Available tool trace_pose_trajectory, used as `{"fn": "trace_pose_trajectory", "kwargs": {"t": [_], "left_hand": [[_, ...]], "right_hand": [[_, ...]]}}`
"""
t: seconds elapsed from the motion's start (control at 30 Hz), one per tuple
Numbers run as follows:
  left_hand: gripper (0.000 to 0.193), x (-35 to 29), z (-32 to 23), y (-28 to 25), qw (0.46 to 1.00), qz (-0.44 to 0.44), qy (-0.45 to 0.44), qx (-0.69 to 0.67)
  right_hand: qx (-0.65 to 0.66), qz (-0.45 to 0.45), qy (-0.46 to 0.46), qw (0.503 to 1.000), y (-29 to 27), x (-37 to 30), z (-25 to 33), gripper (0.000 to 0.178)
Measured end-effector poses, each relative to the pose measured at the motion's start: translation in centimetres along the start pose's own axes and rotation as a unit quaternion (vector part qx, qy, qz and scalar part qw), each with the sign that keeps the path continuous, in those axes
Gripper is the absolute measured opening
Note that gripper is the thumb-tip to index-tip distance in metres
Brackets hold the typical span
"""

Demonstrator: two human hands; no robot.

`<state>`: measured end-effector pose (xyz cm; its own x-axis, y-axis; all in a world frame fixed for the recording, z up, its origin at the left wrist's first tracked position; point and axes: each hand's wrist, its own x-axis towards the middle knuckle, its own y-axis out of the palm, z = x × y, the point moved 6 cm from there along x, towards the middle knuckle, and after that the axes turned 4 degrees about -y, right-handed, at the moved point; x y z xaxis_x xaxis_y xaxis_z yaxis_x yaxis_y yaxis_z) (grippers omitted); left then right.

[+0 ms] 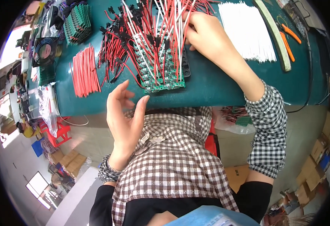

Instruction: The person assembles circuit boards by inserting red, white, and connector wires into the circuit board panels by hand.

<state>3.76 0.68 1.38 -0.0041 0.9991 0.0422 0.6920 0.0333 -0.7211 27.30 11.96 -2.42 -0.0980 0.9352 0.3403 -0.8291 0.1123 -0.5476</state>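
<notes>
1. Checked shirt fabric point(172, 165) fills the space closest to the viewer, under both forearms, with a checked sleeve cover point(267, 132) on the right arm.
2. Just above that, the left hand point(124, 116) is raised off the surface, palm turned inward, fingers loosely spread and curled; it grips nothing and touches nothing.
3. Directly beyond the left hand's fingertips runs the near edge of the teal surface point(210, 90).
4. A little farther on, between the two hands, lies the green circuit board panel point(161, 81), bristling with red and white wires point(153, 34) that stand up from it.
5. The right hand point(206, 35) is reached out to the far right side of that bundle, fingers bent in among the white wires; whether it pinches one I cannot tell, since the fingertips are hidden.
6. Left of the left hand, farther out, a bundle of cut red wires point(85, 71) lies on the surface.
7. Right of the right hand sits a sheaf of cut white wires point(248, 30), and beyond it orange-handled pliers point(287, 39).
8. Far off to the left, a stack of green boards point(77, 22) rests near the surface's corner.
</notes>
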Motion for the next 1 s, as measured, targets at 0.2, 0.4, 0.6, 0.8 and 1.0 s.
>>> {"fn": "trace_pose_trajectory", "kwargs": {"t": [0.2, 0.4, 0.6, 0.8, 1.0], "left_hand": [[0.043, 0.1, -0.6, 0.0, 0.995, 0.036, 0.093, -0.015], [0.044, 0.2, -0.1, 0.7, 0.995, 0.047, 0.088, -0.029], [0.048, 0.6, -2.5, 1.3, 0.980, 0.108, 0.164, 0.026], [0.063, 2.0, -1.7, 0.6, 0.996, 0.074, 0.047, -0.008], [0.080, 3.5, -3.0, 2.1, 0.995, 0.078, 0.039, 0.053]], "right_hand": [[0.049, 0.043, 0.080, 0.995, 1.2, 0.6, 0.7, 0.024], [0.006, 0.008, 0.042, 0.999, 0.1, 1.2, 1.5, 0.026], [-0.009, -0.006, 0.012, 1.000, 0.8, 1.3, 1.1, 0.024], [-0.036, 0.038, -0.004, 0.999, 2.8, 1.1, -0.4, 0.023], [-0.022, -0.001, -0.010, 1.000, 2.1, 0.9, 0.5, 0.018]]}}
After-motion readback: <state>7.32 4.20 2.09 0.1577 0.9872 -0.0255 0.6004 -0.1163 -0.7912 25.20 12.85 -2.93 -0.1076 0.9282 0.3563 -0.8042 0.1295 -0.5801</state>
